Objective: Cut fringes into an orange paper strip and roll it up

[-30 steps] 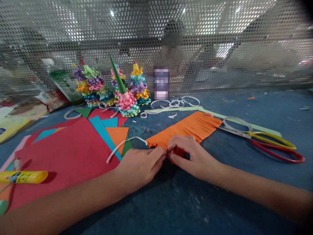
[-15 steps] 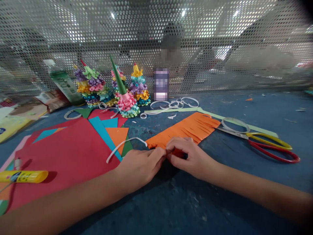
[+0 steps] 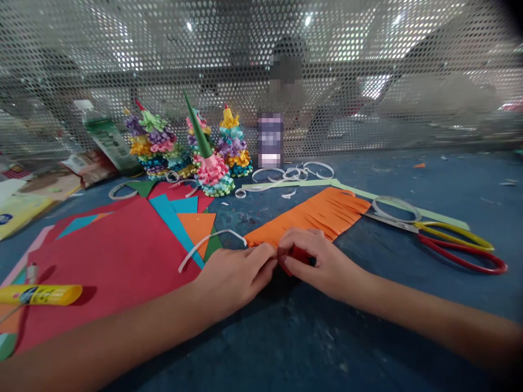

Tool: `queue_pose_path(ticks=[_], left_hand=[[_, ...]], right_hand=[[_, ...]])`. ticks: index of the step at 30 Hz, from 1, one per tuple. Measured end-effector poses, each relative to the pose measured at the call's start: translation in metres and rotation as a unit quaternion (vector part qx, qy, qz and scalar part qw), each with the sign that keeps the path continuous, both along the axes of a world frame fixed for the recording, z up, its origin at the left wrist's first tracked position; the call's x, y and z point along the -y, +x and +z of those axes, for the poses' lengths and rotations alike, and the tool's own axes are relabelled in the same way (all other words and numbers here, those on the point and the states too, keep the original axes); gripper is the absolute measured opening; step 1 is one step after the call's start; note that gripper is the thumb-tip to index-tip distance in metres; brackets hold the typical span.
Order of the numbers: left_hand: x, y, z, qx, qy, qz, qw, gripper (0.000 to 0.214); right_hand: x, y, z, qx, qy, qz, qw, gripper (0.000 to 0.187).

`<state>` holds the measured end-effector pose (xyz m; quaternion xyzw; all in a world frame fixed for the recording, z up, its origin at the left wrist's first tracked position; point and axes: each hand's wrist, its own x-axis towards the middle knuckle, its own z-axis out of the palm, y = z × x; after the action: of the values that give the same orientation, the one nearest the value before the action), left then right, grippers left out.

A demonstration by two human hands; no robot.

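A strip of orange paper [image 3: 304, 218] lies slantwise in front of me, its far right part cut into a fringe. At its near edge, my left hand [image 3: 241, 272] and my right hand [image 3: 314, 256] meet with fingertips pinched on the paper. Something red [image 3: 302, 255] with a dark end shows under the curled fingers of my right hand; its kind I cannot make out. A thin white paper strip [image 3: 214, 237] arches beside the left hand. Scissors [image 3: 453, 239] with yellow and red handles rest to the right, their blades near the fringe.
Red paper sheets [image 3: 118, 256], a yellow glue tube [image 3: 44, 294] and blue paper [image 3: 174, 226] lie on the left. Fringed paper cones [image 3: 212, 174], a bottle [image 3: 108, 139] and a phone [image 3: 270, 139] stand behind, before a perforated metal screen [image 3: 347, 103]. White curls [image 3: 292, 174] lie mid-table.
My fingers have shifted very slightly at the near edge of the orange paper, and a bit more red shows under the right hand. The rest looks the same apart from slight camera movement.
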<state>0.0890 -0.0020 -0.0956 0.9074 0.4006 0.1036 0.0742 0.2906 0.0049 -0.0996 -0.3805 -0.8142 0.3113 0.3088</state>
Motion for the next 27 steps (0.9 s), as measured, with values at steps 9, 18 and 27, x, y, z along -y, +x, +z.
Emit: queue_pose_path(ticks=[9, 18, 27], left_hand=[[0.0023, -0.0008, -0.0030, -0.017, 0.033, -0.028, 0.999, 0.017], [0.0008, -0.0008, -0.0009, -0.015, 0.023, -0.019, 0.999, 0.020], [0.0015, -0.0002, -0.0017, -0.008, 0.028, 0.007, 1.000, 0.019]], right_hand=[[-0.0023, 0.0001, -0.0017, 0.003, -0.003, 0.014, 1.000, 0.008], [0.0018, 0.0000, -0.0001, 0.004, 0.015, -0.007, 1.000, 0.008], [-0.0019, 0.0014, -0.0034, 0.029, -0.001, 0.009, 1.000, 0.008]])
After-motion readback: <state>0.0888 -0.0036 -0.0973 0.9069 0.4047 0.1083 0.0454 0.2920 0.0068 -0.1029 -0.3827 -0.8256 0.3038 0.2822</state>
